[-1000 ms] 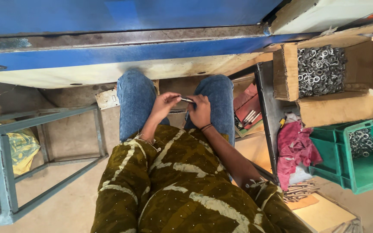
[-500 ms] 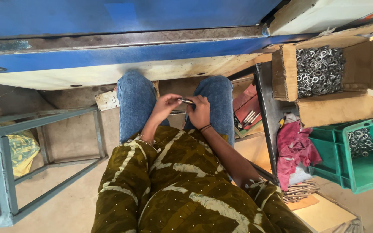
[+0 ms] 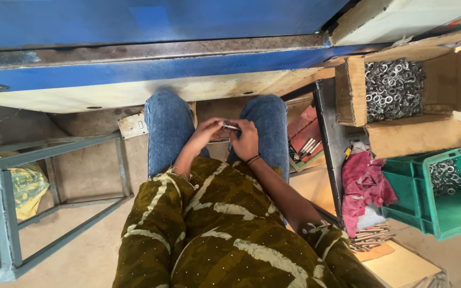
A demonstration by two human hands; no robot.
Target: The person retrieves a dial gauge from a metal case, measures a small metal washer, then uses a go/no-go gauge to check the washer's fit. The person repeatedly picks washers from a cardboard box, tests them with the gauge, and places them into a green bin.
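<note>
Seen from above, the person sits with both forearms drawn in over the lap, elbows bent, the hands meeting between the knees just short of the blue bench (image 3: 150,72) edge. The left hand (image 3: 207,132) curls in from the left with its fingers closed onto one end of a small metal rod (image 3: 230,127), and the right hand (image 3: 246,140), a dark band at its wrist, wraps its grip around the other end, so the rod lies level between the two hands above the denim-clad thighs. To the right, an open cardboard box (image 3: 350,90) lying on its side is filled with a heap of small metal rings. Below it, a green plastic crate (image 3: 409,200) holds a smaller heap of the same rings in its far corner. A crumpled pink cloth (image 3: 364,184) lies just beside the crate, and a bundle of thin metal rods (image 3: 372,237) rests near the cloth's lower edge.
</note>
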